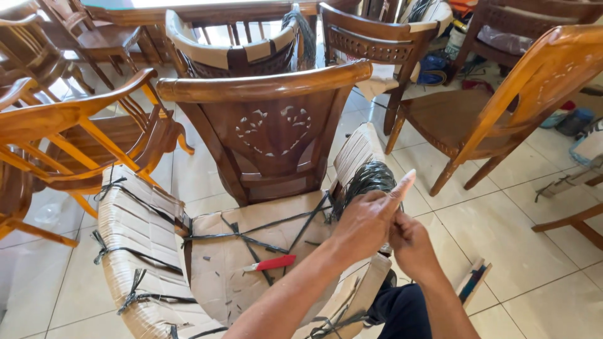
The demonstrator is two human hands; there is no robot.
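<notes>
A dark carved wooden chair (270,132) stands in front of me, its seat and both arms wrapped in brown cardboard (220,276) tied with black plastic strap (251,229). At the chair's right arm, my left hand (364,220) is closed on a pale pointed strip (402,185) that sticks up past a bunch of black strap (367,179). Just below it, touching it, my right hand (411,245) has its fingers curled. What they hold is hidden. A red-handled cutter (271,263) lies on the cardboard seat.
Several more wooden chairs crowd the tiled floor: light ones at left (75,119) and right (502,100), dark ones behind (370,44). A small flat board (474,282) lies on the tiles by my right leg. Bags and clutter (433,66) sit at the back right.
</notes>
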